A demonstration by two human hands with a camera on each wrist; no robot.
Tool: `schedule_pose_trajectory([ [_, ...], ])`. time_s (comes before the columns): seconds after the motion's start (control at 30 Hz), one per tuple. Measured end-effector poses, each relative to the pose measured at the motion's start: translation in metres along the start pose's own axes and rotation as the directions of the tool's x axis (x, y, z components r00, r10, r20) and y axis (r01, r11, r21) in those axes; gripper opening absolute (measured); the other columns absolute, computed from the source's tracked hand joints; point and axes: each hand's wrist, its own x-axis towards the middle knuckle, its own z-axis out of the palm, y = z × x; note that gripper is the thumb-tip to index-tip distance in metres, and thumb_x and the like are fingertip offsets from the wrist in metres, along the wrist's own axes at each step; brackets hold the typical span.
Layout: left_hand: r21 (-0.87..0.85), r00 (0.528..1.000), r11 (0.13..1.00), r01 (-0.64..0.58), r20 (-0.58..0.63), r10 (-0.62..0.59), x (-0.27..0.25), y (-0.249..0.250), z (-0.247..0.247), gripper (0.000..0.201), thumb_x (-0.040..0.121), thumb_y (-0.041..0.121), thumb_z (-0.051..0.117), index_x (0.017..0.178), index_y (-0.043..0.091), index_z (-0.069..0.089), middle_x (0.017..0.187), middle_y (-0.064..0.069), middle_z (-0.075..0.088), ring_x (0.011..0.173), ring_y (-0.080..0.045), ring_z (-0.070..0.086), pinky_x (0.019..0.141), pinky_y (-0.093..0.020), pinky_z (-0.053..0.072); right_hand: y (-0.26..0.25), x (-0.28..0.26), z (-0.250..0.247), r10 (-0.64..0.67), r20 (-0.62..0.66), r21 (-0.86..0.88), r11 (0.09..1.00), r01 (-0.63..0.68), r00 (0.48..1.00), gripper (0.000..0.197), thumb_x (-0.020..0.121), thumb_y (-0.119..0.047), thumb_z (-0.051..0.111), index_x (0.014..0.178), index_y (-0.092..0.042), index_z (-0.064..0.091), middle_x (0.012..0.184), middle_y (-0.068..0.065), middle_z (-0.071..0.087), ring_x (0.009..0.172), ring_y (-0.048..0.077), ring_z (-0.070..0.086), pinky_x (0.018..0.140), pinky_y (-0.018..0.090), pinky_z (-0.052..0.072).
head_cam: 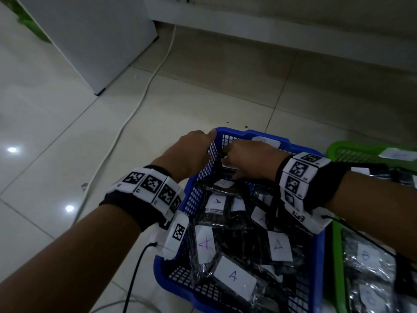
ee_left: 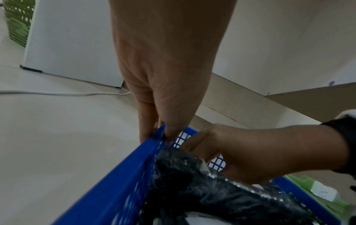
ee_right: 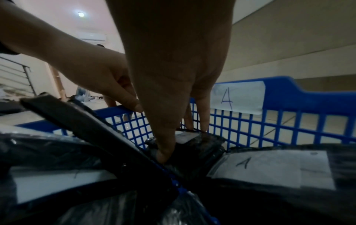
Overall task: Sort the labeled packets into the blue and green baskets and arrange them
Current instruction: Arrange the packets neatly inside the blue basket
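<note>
The blue basket point(head_cam: 317, 263) stands on the floor, full of black plastic packets with white "A" labels point(head_cam: 234, 277). A white "A" label point(ee_right: 238, 99) is stuck on its far wall. My left hand point(head_cam: 204, 141) grips the basket's far-left rim corner point(ee_left: 134, 159), thumb inside and fingers outside. My right hand point(head_cam: 229, 160) reaches down into that same corner. It pinches a small black packet point(ee_right: 204, 146) between thumb and fingers. The green basket point(head_cam: 338, 152) sits just to the right, holding packets with "B" labels point(head_cam: 365, 256).
A white cabinet point(head_cam: 90, 41) stands at the back left on the tiled floor. A white cable point(head_cam: 135, 105) runs across the floor toward the blue basket. A low wall ledge point(head_cam: 270, 26) crosses the back. Black wires hang from both wrist bands.
</note>
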Motion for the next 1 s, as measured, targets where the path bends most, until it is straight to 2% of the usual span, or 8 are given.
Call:
schedule_pose_trajectory([
  [0.13,0.010,1.000,1.000,0.002,0.005,-0.002,-0.001,0.001,-0.001,0.062,0.102,0.020,0.049,0.156,0.009,0.021,0.127,-0.021,0.055,0.116,-0.034,0.055,0.091,-0.038,0.046,0.002,0.002,0.000,0.040,-0.093,0.030,0.999,-0.037,0.995,0.024,0.085,-0.027,0.065,0.105,-0.014,0.067,0.105,0.003,0.061,0.088,0.020,0.060,0.059,0.029,0.037],
  [0.33,-0.008,1.000,1.000,-0.001,0.010,0.002,-0.001,0.000,-0.001,0.064,0.101,0.021,0.051,0.156,0.011,0.021,0.126,-0.020,0.055,0.114,-0.033,0.055,0.089,-0.037,0.046,-0.005,0.005,-0.004,0.137,-0.088,0.135,0.983,-0.124,0.987,0.029,0.085,-0.044,0.065,0.083,-0.015,0.064,0.080,0.001,0.061,0.065,0.017,0.053,0.056,0.029,0.046],
  [0.43,-0.022,1.000,1.000,-0.008,0.011,0.008,-0.002,0.000,-0.002,0.062,0.101,0.021,0.051,0.156,0.011,0.023,0.124,-0.021,0.056,0.111,-0.033,0.056,0.088,-0.038,0.047,-0.008,0.009,-0.006,0.143,-0.090,0.109,0.985,-0.133,0.986,0.036,0.081,-0.052,0.067,0.086,-0.016,0.064,0.080,0.000,0.062,0.065,0.017,0.052,0.056,0.029,0.045],
  [0.53,-0.023,1.000,1.000,-0.013,0.007,0.013,-0.002,-0.001,-0.002,0.061,0.101,0.022,0.051,0.155,0.011,0.025,0.123,-0.020,0.057,0.110,-0.033,0.057,0.089,-0.040,0.050,-0.008,0.011,-0.008,0.128,-0.054,0.019,0.992,-0.127,0.990,0.036,0.084,-0.051,0.065,0.087,-0.015,0.063,0.074,0.000,0.052,0.065,0.017,0.047,0.057,0.029,0.040],
  [0.67,-0.026,1.000,1.000,-0.015,-0.004,0.015,-0.002,-0.004,0.002,0.059,0.101,0.021,0.050,0.154,0.010,0.027,0.126,-0.019,0.058,0.113,-0.032,0.058,0.094,-0.043,0.050,-0.008,0.013,-0.006,0.170,-0.014,-0.002,0.985,-0.170,0.985,0.039,0.085,-0.050,0.064,0.072,-0.019,0.045,0.060,-0.005,0.036,0.061,0.016,0.043,0.056,0.029,0.040],
  [0.77,-0.063,1.000,0.998,-0.009,0.023,0.011,-0.003,-0.007,0.001,0.061,0.102,0.021,0.051,0.156,0.010,0.026,0.138,-0.018,0.055,0.120,-0.030,0.056,0.098,-0.038,0.049,-0.003,0.013,-0.010,0.217,0.041,0.089,0.971,-0.220,0.975,0.045,0.086,-0.045,0.065,0.061,-0.016,0.043,0.060,-0.004,0.041,0.055,0.014,0.044,0.052,0.027,0.039],
  [0.87,-0.149,1.000,0.989,-0.004,0.009,0.005,-0.007,-0.012,-0.006,0.056,0.101,0.027,0.055,0.153,0.016,0.036,0.145,-0.011,0.052,0.121,-0.026,0.057,0.094,-0.032,0.046,0.014,0.004,-0.027,0.255,0.129,0.233,0.931,-0.279,0.958,0.039,0.085,-0.046,0.069,0.067,-0.015,0.055,0.072,0.002,0.058,0.067,0.020,0.058,0.055,0.026,0.044],
  [1.0,-0.103,0.969,0.987,-0.123,-0.225,0.098,-0.022,-0.007,-0.015,0.027,0.097,0.032,0.059,0.123,0.031,0.065,0.121,-0.003,0.060,0.104,-0.020,0.056,0.086,-0.027,0.039,0.036,-0.026,-0.046,0.342,0.131,0.228,0.903,-0.364,0.931,0.018,0.075,-0.027,0.078,0.075,-0.018,0.062,0.085,0.004,0.063,0.075,0.022,0.063,0.071,0.033,0.056],
])
